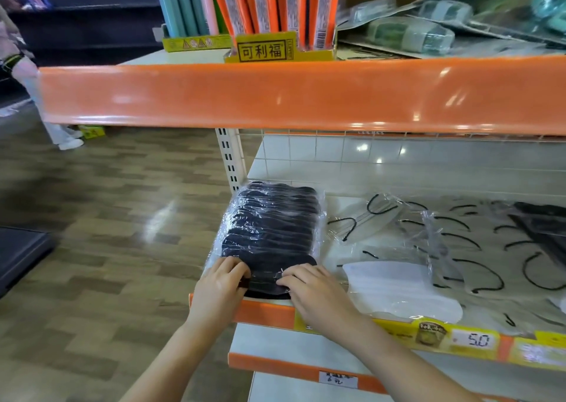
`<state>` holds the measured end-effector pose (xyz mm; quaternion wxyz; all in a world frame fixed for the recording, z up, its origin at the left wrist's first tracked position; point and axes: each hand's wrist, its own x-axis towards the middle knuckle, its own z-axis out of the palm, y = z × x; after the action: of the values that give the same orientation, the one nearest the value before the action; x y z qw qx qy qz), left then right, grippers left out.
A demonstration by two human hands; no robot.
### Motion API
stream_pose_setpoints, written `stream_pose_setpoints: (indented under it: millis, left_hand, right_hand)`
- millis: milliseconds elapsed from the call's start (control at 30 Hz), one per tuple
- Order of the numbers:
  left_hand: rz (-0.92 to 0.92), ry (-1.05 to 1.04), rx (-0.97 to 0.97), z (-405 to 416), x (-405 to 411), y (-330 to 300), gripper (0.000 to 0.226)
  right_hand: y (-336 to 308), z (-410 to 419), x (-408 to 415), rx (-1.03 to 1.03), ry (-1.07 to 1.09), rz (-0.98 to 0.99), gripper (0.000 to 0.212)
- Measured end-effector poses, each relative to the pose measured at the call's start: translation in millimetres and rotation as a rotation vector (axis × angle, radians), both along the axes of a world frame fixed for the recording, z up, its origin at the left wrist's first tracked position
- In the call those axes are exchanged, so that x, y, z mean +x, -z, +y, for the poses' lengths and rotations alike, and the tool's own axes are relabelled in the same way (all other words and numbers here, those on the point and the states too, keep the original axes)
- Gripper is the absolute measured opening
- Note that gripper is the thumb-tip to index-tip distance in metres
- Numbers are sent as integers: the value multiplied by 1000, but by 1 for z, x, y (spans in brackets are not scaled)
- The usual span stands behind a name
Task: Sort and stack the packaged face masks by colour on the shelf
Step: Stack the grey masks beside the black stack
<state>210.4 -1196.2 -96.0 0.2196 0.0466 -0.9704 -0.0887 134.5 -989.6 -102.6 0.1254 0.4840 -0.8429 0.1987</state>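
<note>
The shelf carries the stack of black masks at its left end, long axis running from front lip to back wall. White masks lie loose to the stack's right. Both hands meet the stack's near edge, so the stack lies straight ahead of them. The left hand pinches the front corner; the right hand presses flat, fingers relaxed, equally near.
</note>
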Motion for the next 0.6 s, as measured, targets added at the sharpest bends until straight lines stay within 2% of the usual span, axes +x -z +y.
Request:
stream_pose_setpoints:
  millis: [133, 300, 600]
  left_hand:
    - [-69, -7, 58, -2, -4, -3, 39]
    - [-97, -20, 14, 2, -9, -5, 40]
    - [34, -33, 41, 8, -15, 6, 37]
  right_hand:
    - [0, 0, 0, -10, 22, -24, 32]
    - [2, -1, 1, -16, 67, -23, 34]
    - [2, -1, 1, 59, 100, -49, 40]
